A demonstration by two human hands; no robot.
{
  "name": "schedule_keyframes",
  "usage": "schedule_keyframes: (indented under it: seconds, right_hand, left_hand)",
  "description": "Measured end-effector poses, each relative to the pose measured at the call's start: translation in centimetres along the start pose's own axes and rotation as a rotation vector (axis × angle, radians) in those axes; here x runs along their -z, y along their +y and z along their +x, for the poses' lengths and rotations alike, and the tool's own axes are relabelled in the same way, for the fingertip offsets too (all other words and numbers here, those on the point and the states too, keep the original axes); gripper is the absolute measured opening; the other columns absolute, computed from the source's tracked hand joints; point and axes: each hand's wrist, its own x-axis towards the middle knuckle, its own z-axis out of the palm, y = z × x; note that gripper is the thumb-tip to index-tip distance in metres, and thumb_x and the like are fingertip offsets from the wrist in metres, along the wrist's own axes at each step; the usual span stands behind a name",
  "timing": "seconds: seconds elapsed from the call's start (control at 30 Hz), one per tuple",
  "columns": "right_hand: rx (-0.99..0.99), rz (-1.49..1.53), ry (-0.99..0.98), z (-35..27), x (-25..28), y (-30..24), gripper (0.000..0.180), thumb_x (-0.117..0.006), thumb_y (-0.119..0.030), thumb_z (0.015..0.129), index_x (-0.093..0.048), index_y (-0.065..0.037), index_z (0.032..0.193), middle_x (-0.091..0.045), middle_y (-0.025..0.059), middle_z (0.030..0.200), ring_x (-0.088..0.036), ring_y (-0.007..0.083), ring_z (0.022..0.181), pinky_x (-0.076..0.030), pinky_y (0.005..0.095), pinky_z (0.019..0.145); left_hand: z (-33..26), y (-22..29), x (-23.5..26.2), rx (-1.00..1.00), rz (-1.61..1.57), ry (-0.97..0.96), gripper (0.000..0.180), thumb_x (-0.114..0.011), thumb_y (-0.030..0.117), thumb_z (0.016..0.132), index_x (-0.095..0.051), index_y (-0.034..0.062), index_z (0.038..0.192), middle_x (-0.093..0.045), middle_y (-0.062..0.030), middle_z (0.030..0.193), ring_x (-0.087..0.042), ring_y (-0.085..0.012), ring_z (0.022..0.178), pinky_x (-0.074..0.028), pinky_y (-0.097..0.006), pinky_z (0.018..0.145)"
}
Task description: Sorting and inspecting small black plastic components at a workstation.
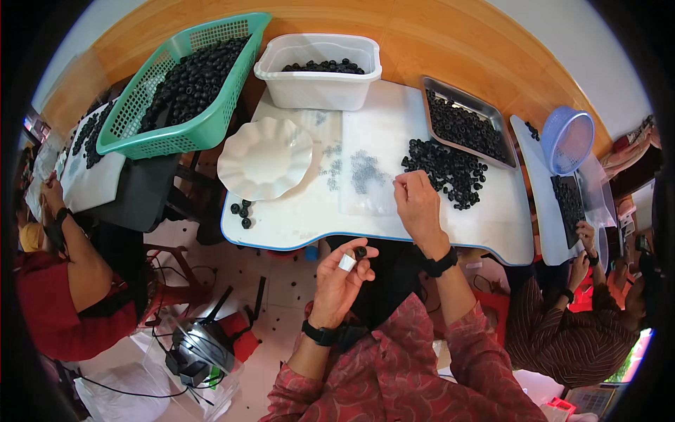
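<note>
My left hand [336, 285] is closed near the table's front edge, a small black cylindrical piece [360, 252] pinched between its fingers. White tape [347, 262] wraps one of that hand's fingers. To its right and farther forward, my right hand [418, 207] hovers over the table with its fingertips pressed together; whatever is in them is hidden. Tiny clear pieces [365, 171] lie scattered on a plastic sheet [358, 204] just left of my right hand. Behind and beside that hand spreads a loose pile of black pieces [457, 179].
Across the white table [302, 221] stand a scalloped plate [264, 158], a white tub [320, 90] and a metal tray [503, 116] of black pieces. A green basket [176, 141] full of them is at far left. Co-workers sit at both sides; a blue basket [568, 141] stands right.
</note>
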Motion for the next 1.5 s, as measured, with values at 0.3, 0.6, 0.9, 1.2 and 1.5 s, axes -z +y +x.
schedule_keyframes:
  seconds: [0.3, 0.6, 0.9, 1.2, 1.5]
  right_hand:
    - [-0.059, 0.43, -0.126, -5.0, 5.0, -8.0, 0.014, -0.064, 0.008, 0.083, -0.065, 0.0, 0.094, -0.063, 0.0126, 0.09, -0.065, 0.0248, 0.074, -0.053, 0.0319, 0.06]
    - [-0.095, 0.475, -0.117, -8.7, 4.2, -8.6, 0.02, -0.07, 0.008, 0.077, -0.067, 0.0, 0.095, -0.064, 0.0113, 0.094, -0.066, 0.0272, 0.08, -0.054, 0.034, 0.066]
    - [-0.119, 0.499, -0.105, -9.5, 4.7, -8.0, 0.017, -0.066, 0.009, 0.083, -0.067, 0.001, 0.099, -0.063, 0.0123, 0.098, -0.066, 0.0229, 0.082, -0.056, 0.0303, 0.065]
    - [-0.116, 0.551, -0.163, -10.1, 4.7, -6.5, 0.019, -0.062, 0.012, 0.085, -0.065, 0.002, 0.101, -0.062, 0.012, 0.099, -0.066, 0.0217, 0.082, -0.057, 0.029, 0.064]
    - [0.05, 0.394, -0.165, -9.6, 5.1, -5.4, 0.031, -0.061, 0.018, 0.074, -0.065, 0.002, 0.1, -0.062, 0.014, 0.098, -0.066, 0.0275, 0.082, -0.057, 0.0326, 0.066]
  left_hand:
    - [-0.1, -0.4, 0.0, -0.011, -0.007, 0.015, 0.036, -0.058, 0.018, 0.1, -0.057, -0.0041, 0.129, -0.066, -0.0176, 0.111, -0.057, -0.0127, 0.079, -0.055, -0.031, 0.073]
    - [-0.6, -0.9, -1.2, -0.025, 0.208, 0.12, 0.032, -0.062, 0.007, 0.095, -0.061, -0.0023, 0.126, -0.065, -0.0026, 0.096, -0.059, -0.0083, 0.081, -0.051, -0.024, 0.076]
    - [-0.6, -1.6, -1.2, 0.012, 0.201, 0.107, 0.031, -0.06, 0.003, 0.095, -0.062, -0.0029, 0.125, -0.067, -0.0045, 0.101, -0.06, -0.0092, 0.082, -0.052, -0.024, 0.077]
    - [-0.4, -2.8, -0.3, 0.077, 0.111, 0.124, 0.032, -0.058, 0.001, 0.096, -0.061, -0.0021, 0.127, -0.067, -0.0045, 0.1, -0.061, -0.0093, 0.079, -0.057, -0.029, 0.075]
    - [-0.4, -3.2, -0.4, 0.091, 0.157, 0.155, 0.031, -0.061, 0.009, 0.097, -0.062, -0.0023, 0.126, -0.067, -0.0045, 0.099, -0.061, -0.0113, 0.081, -0.054, -0.029, 0.079]
